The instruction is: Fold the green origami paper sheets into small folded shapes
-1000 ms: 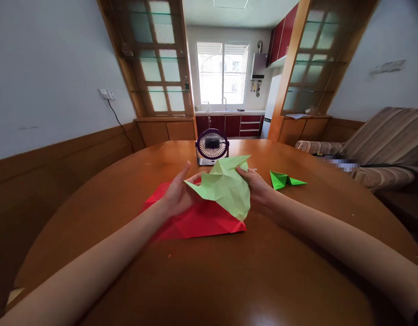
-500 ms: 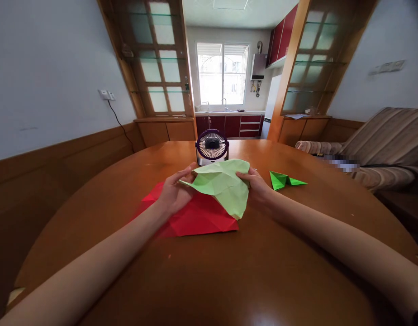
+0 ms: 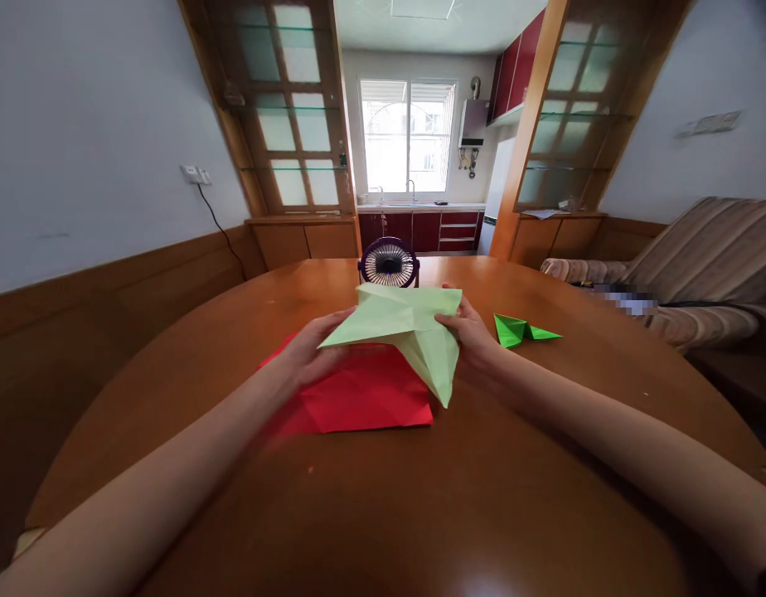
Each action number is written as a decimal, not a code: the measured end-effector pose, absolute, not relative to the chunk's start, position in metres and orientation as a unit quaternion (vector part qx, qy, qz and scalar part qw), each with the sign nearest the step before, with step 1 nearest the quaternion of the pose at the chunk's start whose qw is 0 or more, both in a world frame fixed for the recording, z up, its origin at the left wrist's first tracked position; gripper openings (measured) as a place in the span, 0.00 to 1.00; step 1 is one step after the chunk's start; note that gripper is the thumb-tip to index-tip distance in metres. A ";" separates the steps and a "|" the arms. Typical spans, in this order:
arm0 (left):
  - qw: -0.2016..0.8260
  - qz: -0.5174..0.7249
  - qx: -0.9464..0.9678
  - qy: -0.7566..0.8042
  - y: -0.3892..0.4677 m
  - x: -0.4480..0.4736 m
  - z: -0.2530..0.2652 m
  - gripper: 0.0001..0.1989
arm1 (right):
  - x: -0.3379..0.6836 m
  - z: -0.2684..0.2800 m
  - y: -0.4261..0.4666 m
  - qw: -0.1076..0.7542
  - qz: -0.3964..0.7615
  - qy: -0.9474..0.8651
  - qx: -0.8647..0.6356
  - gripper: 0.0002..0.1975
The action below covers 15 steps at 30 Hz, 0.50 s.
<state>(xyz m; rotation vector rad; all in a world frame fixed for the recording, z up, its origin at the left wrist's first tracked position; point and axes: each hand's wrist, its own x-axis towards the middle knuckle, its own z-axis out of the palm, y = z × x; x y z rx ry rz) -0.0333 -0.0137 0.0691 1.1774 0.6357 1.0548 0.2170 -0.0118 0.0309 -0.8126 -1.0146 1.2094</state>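
Reader: What is nearest?

Guide: Two bare forearms (image 3: 184, 473) angle in from the lower corners over a glossy brown wooden counter (image 3: 383, 514). Past the broad stretch in front lies a creased red sheet of paper (image 3: 370, 398), partly beneath the left wrist.

Reader: And the hands?

Guide: Between them, raised over the red sheet, is a creased pale green sheet of paper (image 3: 395, 315). The right hand (image 3: 473, 332) pinches its right side, thumb on top, fingers behind. The left hand (image 3: 308, 348) curves round the left corner; the paper covers its fingertips, so I cannot tell whether they pinch.

Reader: Why held that way?

Guide: Probably to keep the broad face spread and turned up. One pointed flap hangs beside the red sheet's right end; whether it touches anything is unclear.

Reader: How much room is there?

Guide: Little by the right wrist: just beside it sits a bright green folded paper shape with two pointed ends (image 3: 512, 330), perhaps set aside. Outward on both sides, wood runs to the curved edges. Ahead, a small round purple fan (image 3: 389, 261) stands close behind the raised paper, limiting forward room. Beyond come the far edge, dark red kitchen cabinets (image 3: 401, 230) and a bright white-framed window (image 3: 408, 137).
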 end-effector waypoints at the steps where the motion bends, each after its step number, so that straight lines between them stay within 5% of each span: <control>1: 0.684 0.444 0.504 0.284 -0.012 -0.034 0.069 0.12 | 0.217 0.029 -0.011 0.631 0.519 -0.453 -0.357 0.34; 5: 0.743 0.399 0.421 0.335 -0.005 -0.042 0.072 0.17 | 0.214 0.024 -0.013 0.613 0.469 -0.510 -0.380 0.30; 9: 0.687 0.417 0.429 0.412 0.004 -0.045 0.063 0.07 | 0.211 0.021 -0.016 0.595 0.427 -0.553 -0.397 0.28; 15: 0.293 0.475 0.623 0.548 0.008 -0.047 0.055 0.08 | 0.206 0.012 0.004 0.586 0.377 -0.565 -0.442 0.24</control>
